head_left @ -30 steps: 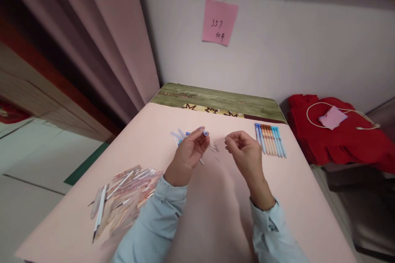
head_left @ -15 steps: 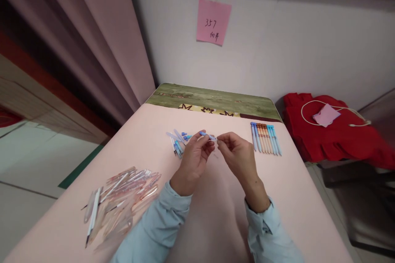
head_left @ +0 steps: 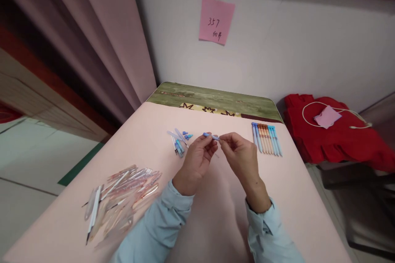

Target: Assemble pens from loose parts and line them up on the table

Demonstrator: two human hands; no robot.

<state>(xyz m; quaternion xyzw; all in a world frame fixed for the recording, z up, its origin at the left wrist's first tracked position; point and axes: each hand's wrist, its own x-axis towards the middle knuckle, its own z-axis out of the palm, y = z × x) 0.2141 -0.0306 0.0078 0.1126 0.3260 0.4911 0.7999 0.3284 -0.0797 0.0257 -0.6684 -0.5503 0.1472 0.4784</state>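
Observation:
Between my hands is a short blue pen part point(head_left: 209, 135), lying almost level above the table. My left hand point(head_left: 197, 161) grips it between thumb and fingers. At its right end, the thumb and fingertips of my right hand point(head_left: 240, 154) are pinched together; what they hold, if anything, is too small to make out. Just left of my left hand lie loose pen parts point(head_left: 179, 147), with small blue caps point(head_left: 188, 136) behind them. To the right of my right hand, assembled pens point(head_left: 267, 139) in blue, orange-brown and light blue form a neat row.
A pile of clear and pinkish pen barrels with white refills point(head_left: 123, 197) covers the table's left front. The pink tabletop point(head_left: 296, 213) ends in a green strip point(head_left: 216, 98) against the wall. Right of the table, a red cloth point(head_left: 308, 139) carries a white cable and pink notes.
The camera view has shifted slightly. My hands stay together at the blue pen part, which now tilts a little differently and shows less of its right end.

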